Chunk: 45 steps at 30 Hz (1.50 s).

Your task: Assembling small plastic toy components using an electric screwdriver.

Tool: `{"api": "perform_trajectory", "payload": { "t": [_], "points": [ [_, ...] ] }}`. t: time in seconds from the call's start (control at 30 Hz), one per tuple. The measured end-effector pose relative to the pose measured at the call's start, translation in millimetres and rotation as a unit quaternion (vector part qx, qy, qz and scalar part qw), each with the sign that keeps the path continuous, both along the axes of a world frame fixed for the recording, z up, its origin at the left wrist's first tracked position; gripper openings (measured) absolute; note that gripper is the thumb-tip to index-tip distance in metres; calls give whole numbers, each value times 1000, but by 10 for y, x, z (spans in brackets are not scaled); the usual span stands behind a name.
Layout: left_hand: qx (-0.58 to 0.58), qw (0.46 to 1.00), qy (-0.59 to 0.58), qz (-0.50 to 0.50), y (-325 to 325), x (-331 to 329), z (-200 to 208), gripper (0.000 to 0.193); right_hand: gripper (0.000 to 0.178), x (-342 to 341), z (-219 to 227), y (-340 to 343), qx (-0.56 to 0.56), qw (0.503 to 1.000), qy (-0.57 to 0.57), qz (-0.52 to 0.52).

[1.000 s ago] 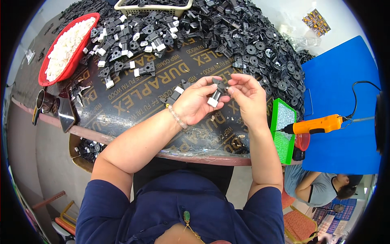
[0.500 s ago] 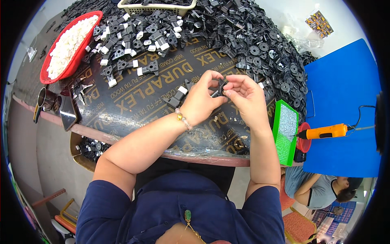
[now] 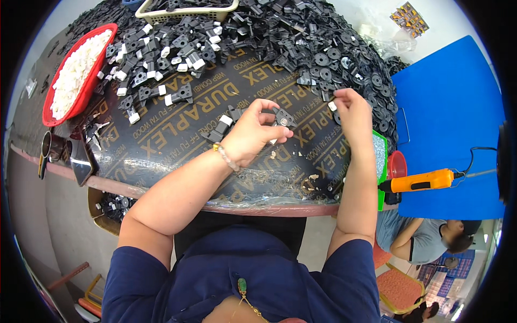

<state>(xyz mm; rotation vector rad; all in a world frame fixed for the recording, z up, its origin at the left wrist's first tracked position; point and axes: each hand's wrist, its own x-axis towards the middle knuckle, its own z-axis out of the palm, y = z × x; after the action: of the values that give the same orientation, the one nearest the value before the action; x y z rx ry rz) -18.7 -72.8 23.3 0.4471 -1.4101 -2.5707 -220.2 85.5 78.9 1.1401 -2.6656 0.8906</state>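
My left hand (image 3: 249, 133) pinches a black plastic part (image 3: 284, 119) with a flared end and a round metallic-looking spot; a small pale bit shows below the thumb. Beside this hand, on the dark board, lie black housings (image 3: 218, 131), one with a white cap. My right hand (image 3: 353, 116) is at the near edge of the heap of round black discs (image 3: 371, 81). Its fingers are bent together, next to a small white cap (image 3: 332, 105); whatever they grip is hidden.
A red basket of white caps (image 3: 78, 78) stands at the left, a cream basket (image 3: 186, 14) at the back. Black parts with white caps (image 3: 180, 51) cover the far table. At right are a green tray (image 3: 380, 156), a red bowl (image 3: 397, 164) and an orange electric screwdriver (image 3: 423, 181).
My right hand has let go of the black part and moved right to the disc heap. My left hand keeps the part and has turned it. The whole view has shifted slightly.
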Motion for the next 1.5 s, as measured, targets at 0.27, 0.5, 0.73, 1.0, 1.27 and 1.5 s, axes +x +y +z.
{"api": "perform_trajectory", "payload": {
  "t": [0.27,0.5,0.73,1.0,1.27,1.5],
  "points": [
    [60,998,8,34,-38,-37,-75,29,29,-467,-369,234,222,968,46,-110],
    [27,998,20,62,-78,-41,-76,28,42,-104,-335,127,268,962,-12,-39],
    [80,993,30,84,-78,-51,-56,22,55,387,-192,178,183,979,-35,80],
    [130,987,37,89,-61,-60,-63,14,50,497,-228,23,145,984,1,102],
    [109,989,33,92,-74,-78,-94,25,51,863,-11,-409,-40,972,-56,224],
    [123,986,55,98,-97,-70,-147,24,50,786,49,-458,5,968,-41,246]
  ]
}}
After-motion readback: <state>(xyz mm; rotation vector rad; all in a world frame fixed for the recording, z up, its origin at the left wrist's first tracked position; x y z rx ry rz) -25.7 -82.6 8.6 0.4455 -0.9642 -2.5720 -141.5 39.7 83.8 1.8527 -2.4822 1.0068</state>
